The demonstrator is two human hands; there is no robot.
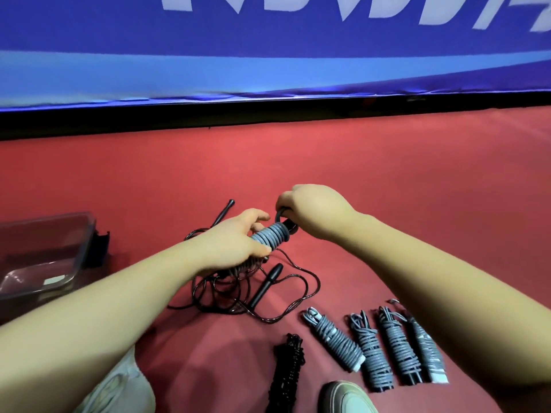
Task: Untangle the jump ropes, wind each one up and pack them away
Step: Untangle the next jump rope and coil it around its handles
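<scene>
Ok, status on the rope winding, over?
Left hand grips grey wound rope; right hand pinches its cord loop. Black tangled rope beneath, not wound. Finished bundles lie right, nothing blocking.

Red floor [387, 174] beneath a blue banner [268, 40] with white lettering, black strip [268, 113] below

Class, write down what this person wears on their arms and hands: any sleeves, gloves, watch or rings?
Nothing worn shows. The left forearm and right forearm are bare as far as the picture's edge, with no sleeve in view. The left hand and right hand carry no glove, and no watch, bracelet or ring shows, though parts of both hands are hidden.
</scene>
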